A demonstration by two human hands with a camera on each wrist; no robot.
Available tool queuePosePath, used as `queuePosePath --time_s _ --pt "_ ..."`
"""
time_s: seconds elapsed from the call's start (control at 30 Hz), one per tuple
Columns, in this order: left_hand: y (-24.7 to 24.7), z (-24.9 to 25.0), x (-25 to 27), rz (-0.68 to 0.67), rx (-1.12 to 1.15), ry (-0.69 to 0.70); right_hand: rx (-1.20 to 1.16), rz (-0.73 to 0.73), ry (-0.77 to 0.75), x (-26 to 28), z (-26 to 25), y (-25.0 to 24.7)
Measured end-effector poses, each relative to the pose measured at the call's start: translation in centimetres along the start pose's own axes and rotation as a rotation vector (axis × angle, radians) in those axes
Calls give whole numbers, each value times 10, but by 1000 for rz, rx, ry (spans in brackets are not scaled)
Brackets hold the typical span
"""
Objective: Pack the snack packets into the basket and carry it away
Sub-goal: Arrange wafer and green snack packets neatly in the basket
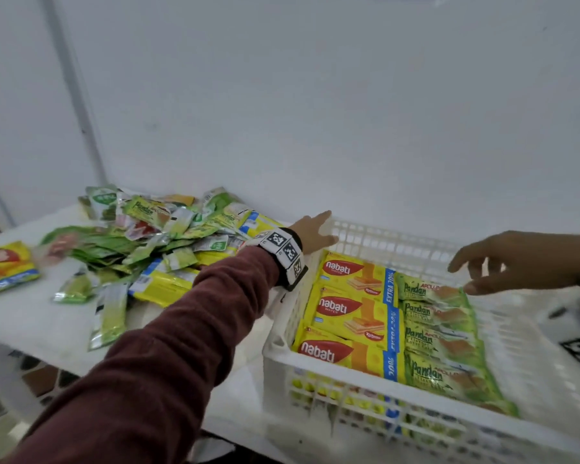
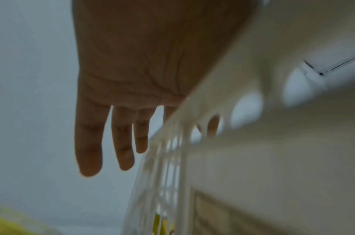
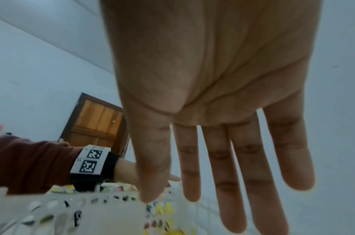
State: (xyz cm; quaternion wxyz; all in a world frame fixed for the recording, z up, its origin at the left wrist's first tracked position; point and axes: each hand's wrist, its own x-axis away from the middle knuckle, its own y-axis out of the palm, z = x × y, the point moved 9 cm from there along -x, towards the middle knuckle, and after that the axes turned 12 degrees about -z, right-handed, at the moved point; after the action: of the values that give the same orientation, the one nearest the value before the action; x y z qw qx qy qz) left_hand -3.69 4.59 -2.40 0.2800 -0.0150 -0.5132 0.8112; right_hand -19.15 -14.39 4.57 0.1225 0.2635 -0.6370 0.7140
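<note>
A white lattice basket (image 1: 365,385) stands at the table's right end, holding a row of yellow Nabati wafer packets (image 1: 347,313) and a row of green Pandan packets (image 1: 439,336). My left hand (image 1: 315,232) reaches over the basket's far left corner with fingers straight, holding nothing; in the left wrist view that hand (image 2: 116,111) hangs beside the basket wall (image 2: 172,159). My right hand (image 1: 516,259) hovers above the far end of the green row, fingers spread and empty. The right wrist view shows the right hand (image 3: 222,127) flat and open above the basket (image 3: 92,214).
A loose pile of green and yellow snack packets (image 1: 148,242) covers the white table (image 1: 31,326) left of the basket. One yellow packet (image 1: 4,266) lies at the far left edge. A white wall (image 1: 315,95) rises just behind. A wooden door (image 3: 98,122) shows in the right wrist view.
</note>
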Motion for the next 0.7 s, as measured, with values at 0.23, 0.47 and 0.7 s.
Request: queuePosePath --time_s 0.23,0.47,0.7 --pt "-18 -14 80 50 -109 -80 73 87 -139 -5 -100 -36" --pt "-28 -81 177 105 -134 -197 106 150 -345 -25 -219 -53" --pt "-49 -190 225 110 -142 -365 161 129 -389 -80 -311 -78"
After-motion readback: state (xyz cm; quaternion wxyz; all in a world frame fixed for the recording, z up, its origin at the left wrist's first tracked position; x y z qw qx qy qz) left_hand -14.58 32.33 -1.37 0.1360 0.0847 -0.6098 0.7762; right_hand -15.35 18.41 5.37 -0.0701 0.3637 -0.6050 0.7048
